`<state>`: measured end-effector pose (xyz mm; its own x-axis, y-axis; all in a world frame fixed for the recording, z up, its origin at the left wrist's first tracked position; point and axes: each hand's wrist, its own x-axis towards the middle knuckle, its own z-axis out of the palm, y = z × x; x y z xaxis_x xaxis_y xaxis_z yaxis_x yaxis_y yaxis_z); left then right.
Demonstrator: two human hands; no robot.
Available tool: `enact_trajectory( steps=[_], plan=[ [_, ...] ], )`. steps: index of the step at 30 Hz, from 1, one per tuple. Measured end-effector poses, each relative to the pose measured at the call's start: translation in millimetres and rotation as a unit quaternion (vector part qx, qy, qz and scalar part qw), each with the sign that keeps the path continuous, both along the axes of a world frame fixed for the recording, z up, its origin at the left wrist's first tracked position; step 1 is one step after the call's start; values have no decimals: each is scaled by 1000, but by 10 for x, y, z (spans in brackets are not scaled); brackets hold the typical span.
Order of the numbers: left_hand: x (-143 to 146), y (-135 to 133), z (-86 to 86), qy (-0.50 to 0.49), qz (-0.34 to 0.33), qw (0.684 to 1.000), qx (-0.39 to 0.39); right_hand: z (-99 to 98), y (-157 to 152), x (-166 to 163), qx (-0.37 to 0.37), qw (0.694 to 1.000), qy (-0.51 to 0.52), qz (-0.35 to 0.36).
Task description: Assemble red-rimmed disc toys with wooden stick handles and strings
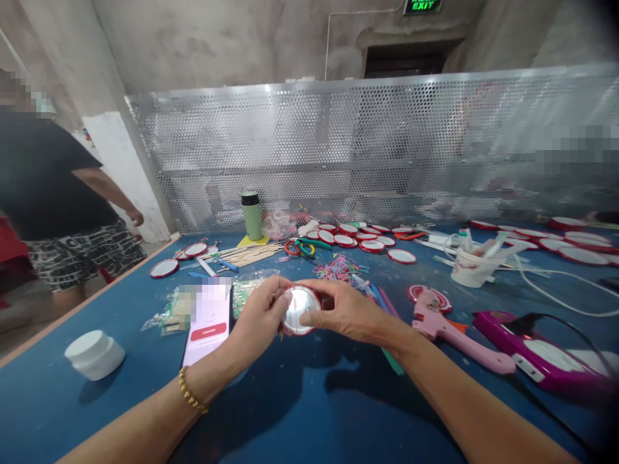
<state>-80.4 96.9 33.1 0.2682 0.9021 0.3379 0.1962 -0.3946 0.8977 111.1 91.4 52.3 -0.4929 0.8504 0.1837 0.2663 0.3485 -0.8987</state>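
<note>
Both hands hold a small red-rimmed disc [300, 310] with a shiny whitish face, up in front of me over the table. It looks like a small hand drum. My left hand [264, 312] is closed on its left edge, with the thumb on the face. Closed on the right side is my right hand [341, 309], its thumb lying across the lower face and its fingers behind the rim. A lit phone [209, 322] lies beside my left wrist. To the right of my right hand are slim coloured pens [384, 303] and a pink glue gun [445, 328].
More red-rimmed discs [344, 240] lie along the back and at the right. A green bottle [251, 219], pliers [305, 249], wooden sticks [256, 255], a paper cup [474, 269], a white jar [94, 354] and a magenta device [541, 351] with cables stand about. A person [53, 187] is at left.
</note>
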Motion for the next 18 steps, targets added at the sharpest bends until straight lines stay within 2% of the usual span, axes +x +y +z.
enact_trajectory(
  steps=[4,10,14,18],
  plan=[
    [1,13,-42,-19,8,1000,-15,1,-19,-26,33,999,-20,-9],
    [-17,22,-34,-1,14,1000,4,2,-44,-35,106,985,-113,-75],
    [-24,26,-29,-17,-10,999,-37,-23,-36,-33,120,984,-111,-75],
    [-18,16,-14,-23,-10,999,-30,-26,-34,-30,123,985,-104,-69]
  ],
)
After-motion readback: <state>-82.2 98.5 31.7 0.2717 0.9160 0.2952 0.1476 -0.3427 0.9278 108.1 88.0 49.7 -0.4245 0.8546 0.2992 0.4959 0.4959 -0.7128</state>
